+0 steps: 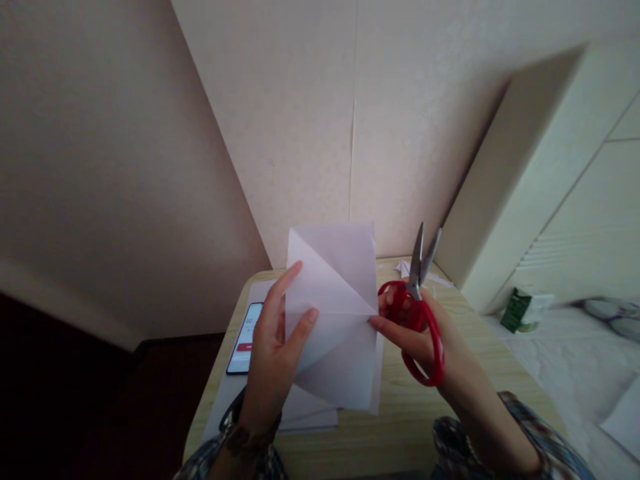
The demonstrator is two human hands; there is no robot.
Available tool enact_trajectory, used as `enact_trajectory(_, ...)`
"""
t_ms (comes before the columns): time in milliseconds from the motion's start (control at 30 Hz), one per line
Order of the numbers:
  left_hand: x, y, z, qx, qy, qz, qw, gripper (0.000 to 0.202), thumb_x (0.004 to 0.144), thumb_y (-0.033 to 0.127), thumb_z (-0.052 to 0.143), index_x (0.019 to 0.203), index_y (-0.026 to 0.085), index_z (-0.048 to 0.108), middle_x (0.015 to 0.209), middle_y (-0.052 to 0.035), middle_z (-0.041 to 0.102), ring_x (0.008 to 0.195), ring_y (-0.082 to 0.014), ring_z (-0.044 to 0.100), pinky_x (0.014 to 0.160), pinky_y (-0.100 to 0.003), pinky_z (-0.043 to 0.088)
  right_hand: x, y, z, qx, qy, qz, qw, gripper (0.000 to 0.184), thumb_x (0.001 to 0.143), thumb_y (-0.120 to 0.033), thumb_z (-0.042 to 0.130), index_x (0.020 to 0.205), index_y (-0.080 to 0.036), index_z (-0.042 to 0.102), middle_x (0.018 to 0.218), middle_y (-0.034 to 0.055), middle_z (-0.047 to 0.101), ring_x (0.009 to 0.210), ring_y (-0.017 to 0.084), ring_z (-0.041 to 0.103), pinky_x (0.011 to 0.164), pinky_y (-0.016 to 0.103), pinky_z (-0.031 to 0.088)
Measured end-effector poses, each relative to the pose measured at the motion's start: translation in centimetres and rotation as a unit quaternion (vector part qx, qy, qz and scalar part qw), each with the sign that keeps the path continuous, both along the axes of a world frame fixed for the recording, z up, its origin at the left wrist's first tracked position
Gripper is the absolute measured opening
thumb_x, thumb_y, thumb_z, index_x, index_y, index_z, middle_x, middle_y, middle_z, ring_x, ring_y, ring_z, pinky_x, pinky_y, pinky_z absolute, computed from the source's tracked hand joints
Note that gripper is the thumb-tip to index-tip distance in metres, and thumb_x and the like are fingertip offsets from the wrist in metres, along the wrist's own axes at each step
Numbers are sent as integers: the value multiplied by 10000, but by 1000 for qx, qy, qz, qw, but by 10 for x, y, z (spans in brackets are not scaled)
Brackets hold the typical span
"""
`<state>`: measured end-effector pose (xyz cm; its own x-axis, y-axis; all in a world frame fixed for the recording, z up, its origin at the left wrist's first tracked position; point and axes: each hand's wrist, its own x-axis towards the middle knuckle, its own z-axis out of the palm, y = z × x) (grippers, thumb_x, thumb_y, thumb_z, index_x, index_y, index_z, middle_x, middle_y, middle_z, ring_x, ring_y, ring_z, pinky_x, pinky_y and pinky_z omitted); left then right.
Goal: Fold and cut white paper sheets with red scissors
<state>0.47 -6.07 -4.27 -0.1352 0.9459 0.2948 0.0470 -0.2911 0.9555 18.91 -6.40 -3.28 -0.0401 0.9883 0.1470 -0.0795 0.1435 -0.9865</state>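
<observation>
A creased white sheet of paper (333, 347) is held up over the table, with diagonal and horizontal fold lines showing on it. My left hand (277, 340) grips its left side, thumb in front and the lower fingers behind. At the right edge, my right hand (405, 327) pinches the paper near where the creases meet. Red-handled scissors (414, 287) hang on the fingers of that same hand, their blades parted and pointing up. Part of the right fingers is hidden behind the red handles.
The wooden table (400, 427) stands against the wall. A lit phone (243, 357) lies left on white paper (220, 400), and paper scraps (403, 268) lie at the back right. Beyond the table, a green and white box (525, 310) and glasses (613, 313) rest on a white surface.
</observation>
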Motion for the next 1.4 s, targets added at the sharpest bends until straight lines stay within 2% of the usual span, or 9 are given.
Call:
enact_trajectory(67, -4, 0, -2, 8, 60, -11, 998, 265, 846, 317, 658, 1102, 270, 708, 1240, -18, 684, 1145, -231, 619, 999, -325, 471, -2, 0, 0, 3, 21, 0, 1000, 373, 672, -415, 813, 776, -236, 503, 713, -40, 530, 613, 126, 533, 600, 272, 485)
enact_trajectory(100, -6, 0, -2, 6, 83, -14, 996, 229, 847, 329, 658, 1056, 270, 729, 1202, -12, 700, 1132, -227, 620, 1000, -319, 465, -2, 0, 1, 2, 28, 0, 1000, 378, 670, -420, 814, 782, -233, 505, 721, -41, 530, 613, 121, 528, 596, 265, 478)
enact_trajectory(367, -8, -5, 5, -5, 141, -25, 990, 467, 753, 341, 728, 1210, 270, 666, 1302, -34, 643, 1168, -270, 598, 1020, -395, 463, -1, -3, 1, -17, 67, 22, 997, 416, 627, -333, 856, 803, -217, 497, 748, -47, 529, 627, 102, 516, 591, 239, 441)
enact_trajectory(500, -7, -6, 5, -4, 113, -11, 994, 512, 739, 335, 744, 1239, 285, 648, 1339, -33, 613, 1198, -288, 578, 1039, -422, 447, -3, -7, 1, -29, 83, 52, 995, 421, 640, -343, 853, 806, -219, 486, 737, -54, 517, 626, 101, 508, 584, 238, 425)
enact_trajectory(800, -8, -4, -1, -81, -16, -47, 995, 595, 671, 357, 818, 1237, 315, 643, 1249, -9, 648, 954, -222, 663, 732, -267, 575, -5, -8, 1, -22, 103, 48, 993, 375, 652, -222, 841, 794, -213, 494, 741, -64, 509, 615, 87, 474, 553, 216, 384)
enact_trajectory(967, -9, -3, -8, -75, -13, -59, 995, 685, 628, 323, 846, 1272, 310, 613, 1241, -23, 645, 947, -232, 668, 717, -270, 580, -7, -4, -5, -6, 128, 49, 991, 362, 670, -226, 829, 809, -217, 495, 763, -54, 546, 654, 104, 534, 581, 229, 418)
enact_trajectory(1100, -10, 3, -13, -39, -6, -16, 999, 577, 675, 317, 820, 1223, 326, 640, 1278, -9, 630, 1052, -239, 642, 863, -318, 548, -7, -2, -15, 21, 90, 40, 995, 302, 731, -275, 788, 832, -213, 510, 843, -18, 603, 731, 134, 570, 663, 271, 445)
enact_trajectory(1233, -15, 10, -13, 3, 19, 71, 997, 377, 699, 329, 803, 1066, 293, 725, 1204, -11, 680, 1111, -259, 617, 977, -388, 491, -5, -7, -19, 37, 45, 33, 998, 285, 806, -416, 704, 786, -210, 508, 790, -2, 591, 657, 142, 520, 614, 281, 424)
enact_trajectory(1400, -21, 17, -6, 60, 20, 140, 988, 335, 732, 291, 779, 1064, 281, 733, 1222, -19, 687, 1139, -268, 616, 1010, -419, 477, 6, -29, -27, 45, -9, 111, 993, 376, 899, -580, 513, 793, -221, 540, 747, -4, 494, 667, 166, 499, 640, 295, 432)
